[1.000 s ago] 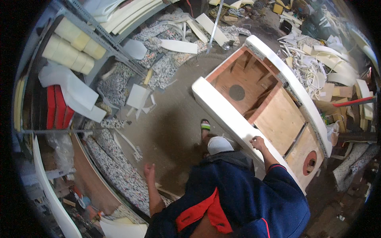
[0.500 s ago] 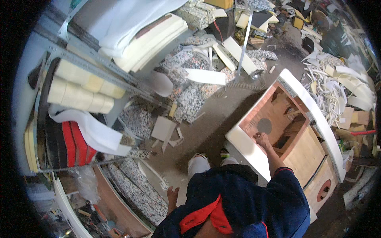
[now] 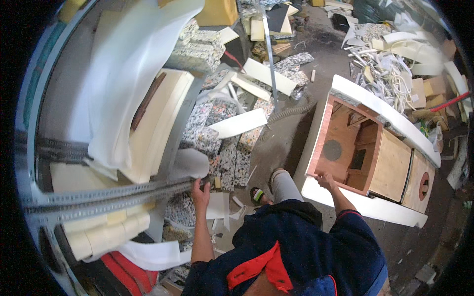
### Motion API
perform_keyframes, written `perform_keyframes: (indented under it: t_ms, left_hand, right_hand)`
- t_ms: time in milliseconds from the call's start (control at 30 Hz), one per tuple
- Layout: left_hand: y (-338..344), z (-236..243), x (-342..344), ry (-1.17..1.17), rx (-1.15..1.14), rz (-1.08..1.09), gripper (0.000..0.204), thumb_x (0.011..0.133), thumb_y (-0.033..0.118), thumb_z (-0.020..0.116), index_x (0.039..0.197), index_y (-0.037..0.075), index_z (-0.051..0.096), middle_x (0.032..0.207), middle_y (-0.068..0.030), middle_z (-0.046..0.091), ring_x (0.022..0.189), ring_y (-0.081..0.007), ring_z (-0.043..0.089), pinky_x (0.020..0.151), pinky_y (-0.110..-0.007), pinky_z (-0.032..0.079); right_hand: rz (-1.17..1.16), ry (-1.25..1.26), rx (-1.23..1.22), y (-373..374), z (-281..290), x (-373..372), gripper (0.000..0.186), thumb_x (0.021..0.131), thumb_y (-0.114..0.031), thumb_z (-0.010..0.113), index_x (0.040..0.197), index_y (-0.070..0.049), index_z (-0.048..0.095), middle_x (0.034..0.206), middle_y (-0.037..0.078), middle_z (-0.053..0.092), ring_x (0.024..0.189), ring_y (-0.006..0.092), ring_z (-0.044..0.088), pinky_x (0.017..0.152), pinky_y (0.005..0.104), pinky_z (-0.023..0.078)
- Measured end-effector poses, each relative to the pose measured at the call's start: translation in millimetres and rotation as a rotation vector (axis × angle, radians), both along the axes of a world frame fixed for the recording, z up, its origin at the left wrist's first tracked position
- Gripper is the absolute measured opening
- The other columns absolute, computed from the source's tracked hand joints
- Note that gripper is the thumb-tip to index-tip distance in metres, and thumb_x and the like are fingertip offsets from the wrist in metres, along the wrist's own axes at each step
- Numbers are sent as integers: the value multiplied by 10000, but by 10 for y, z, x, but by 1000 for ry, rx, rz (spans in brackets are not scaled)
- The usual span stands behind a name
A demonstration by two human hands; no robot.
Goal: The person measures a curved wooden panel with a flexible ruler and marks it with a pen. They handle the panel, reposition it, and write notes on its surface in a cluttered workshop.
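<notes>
Frame (image 3: 413, 157): on the floor (image 3: 289, 138), to the person's right, set at a slant; wood inside, white padding along the edges.
Compartment (image 3: 345, 170): at the frame's left end, open on top, lined with red-brown wood, a dark round patch (image 3: 332, 150) inside.
Panel (image 3: 387, 165): pale plywood, just beside the compartment; farther right, a reddish ring (image 3: 424, 186) around a hole.
Right hand (image 3: 326, 180): at the compartment's near edge, close to its left corner; fingers curled in, though whether they pinch the edge one cannot tell.
Left hand (image 3: 200, 194): raised, well apart from the frame, just beside the end of a perforated metal rail (image 3: 113, 193); thumb and fingers a little spread, nothing seen between them; whether it touches the rail one cannot tell.
Shelf goods: cream foam sheets (image 3: 165, 128) under a white wrap (image 3: 131, 84) above the rail; cream rolls (image 3: 111, 234) and red pads (image 3: 126, 274) below it.
Scraps: speckled foam (image 3: 227, 163) ahead of the left hand, a white strip (image 3: 239, 123) lying across it; a ribbed hose (image 3: 298, 111) beside it, on the floor.
Far right: a heap of pale offcuts (image 3: 395, 81) beyond the frame.
Sandal (image 3: 257, 194): striped, on the person's foot, between the two hands.
</notes>
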State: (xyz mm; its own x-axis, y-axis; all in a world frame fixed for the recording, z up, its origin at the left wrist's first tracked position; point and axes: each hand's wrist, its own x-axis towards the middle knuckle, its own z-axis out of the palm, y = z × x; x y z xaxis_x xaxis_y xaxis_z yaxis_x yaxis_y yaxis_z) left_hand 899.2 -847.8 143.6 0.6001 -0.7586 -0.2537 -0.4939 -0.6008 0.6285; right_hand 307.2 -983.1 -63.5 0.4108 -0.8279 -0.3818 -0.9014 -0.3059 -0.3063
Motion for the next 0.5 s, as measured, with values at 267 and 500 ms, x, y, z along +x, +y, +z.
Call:
perform_keyframes:
  t_ms: [267,500]
  left_hand:
    - [-3314,710,67,-372,-424,-425,548,930,355,624,1343,9,522,1452,-228,421,1348,-400,392,1093,-476,346]
    - [-6297,984,427,-898,-437,-616,714,943,554,502,1454,63,419,1520,-182,359,1412,-437,279,1148,-555,230]
  right_hand:
    - [-571,-68,417,-1416,361,282,254,942,-265,557,1057,-99,711,956,91,713,739,242,699,609,396,578]
    - [-461,-96,317,-4225,-729,1077,390,830,-346,613,921,27,681,901,274,668,933,449,643,825,496,517]
